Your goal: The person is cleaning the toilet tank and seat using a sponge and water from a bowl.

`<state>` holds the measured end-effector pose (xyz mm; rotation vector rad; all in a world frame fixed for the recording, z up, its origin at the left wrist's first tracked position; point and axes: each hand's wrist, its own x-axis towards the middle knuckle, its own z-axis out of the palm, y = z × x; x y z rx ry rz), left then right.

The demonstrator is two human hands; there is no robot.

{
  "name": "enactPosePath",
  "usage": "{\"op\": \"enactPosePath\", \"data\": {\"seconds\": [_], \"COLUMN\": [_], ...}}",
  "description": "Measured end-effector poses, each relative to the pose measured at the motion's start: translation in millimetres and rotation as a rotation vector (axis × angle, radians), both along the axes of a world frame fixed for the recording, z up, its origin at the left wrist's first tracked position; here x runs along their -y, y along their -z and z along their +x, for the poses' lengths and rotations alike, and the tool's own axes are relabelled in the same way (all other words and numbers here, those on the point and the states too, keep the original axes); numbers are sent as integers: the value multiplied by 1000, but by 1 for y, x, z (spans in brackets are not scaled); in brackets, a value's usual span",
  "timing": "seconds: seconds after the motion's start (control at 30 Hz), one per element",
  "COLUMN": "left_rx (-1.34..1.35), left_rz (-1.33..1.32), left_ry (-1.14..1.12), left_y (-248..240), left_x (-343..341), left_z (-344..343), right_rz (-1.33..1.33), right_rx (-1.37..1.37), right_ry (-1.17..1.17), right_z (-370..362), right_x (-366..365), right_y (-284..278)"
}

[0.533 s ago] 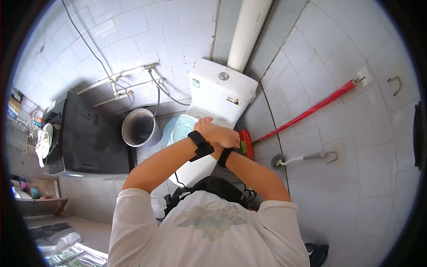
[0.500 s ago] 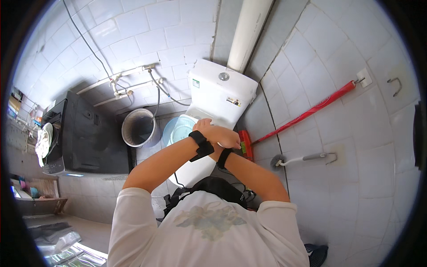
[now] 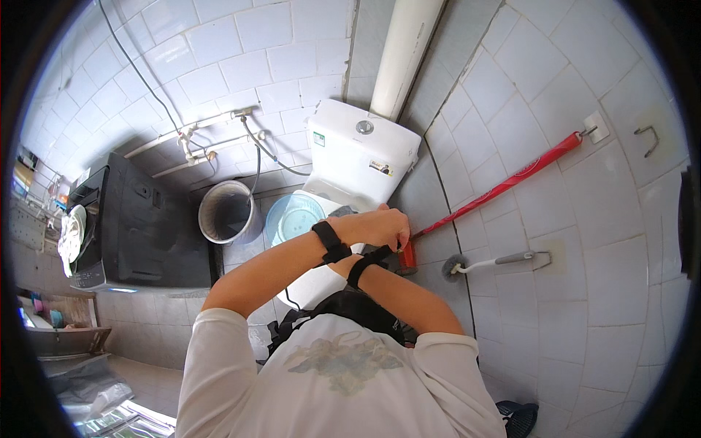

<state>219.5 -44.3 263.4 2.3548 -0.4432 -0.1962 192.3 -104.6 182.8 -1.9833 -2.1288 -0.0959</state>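
Observation:
My left hand (image 3: 387, 226) reaches across over my right wrist, its fingers closed on the loose end of a black wrist strap (image 3: 369, 264). That strap wraps my right wrist, and its end stretches up toward the left fingers. A second black strap (image 3: 332, 242) with a small block sits around my left wrist. Of my right hand (image 3: 340, 267) only the part by the wrist shows; the left forearm covers its fingers. Beneath both arms stands a white toilet (image 3: 361, 157), with a translucent blue basin (image 3: 281, 219) on its lid. A dark grey item (image 3: 342, 212) lies beside the basin, partly covered.
A ribbed bucket (image 3: 228, 213) stands left of the toilet, beside a black washing machine (image 3: 142, 226). A red-handled broom (image 3: 504, 182) leans at the right wall. Near it hangs a toilet brush (image 3: 489, 261). Pipes (image 3: 197, 135) run along the back wall.
My left hand has moved right, drawing the strap end out from the right wrist. The right hand's fingers have slipped under the left forearm. The basin and grey item show more now.

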Motion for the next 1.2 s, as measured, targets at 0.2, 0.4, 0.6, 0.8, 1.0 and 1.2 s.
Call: {"op": "enactPosePath", "data": {"seconds": [0.2,0.4,0.6,0.8,1.0,1.2], "left_rx": [172,84,389,235,299,358], "left_rz": [-79,-169,-66,-88,-68,-220], "left_ry": [-128,-318,-188,-250,-683,-926], "left_y": [1,2,11,-8,-11,9], "left_x": [10,15,22,33,11,17], "left_z": [-10,-41,-59,-95,-128,-131], "right_rz": [155,80,-58,-296,270,247], "right_rx": [-626,-343,948,-55,296,-103], "right_ry": [-7,271,414,514,374,351], "right_z": [14,35,42,44,53,49], "right_x": [30,18,11,-9,-16,-26], "right_y": [37,57,92,10,-15,-35]}}
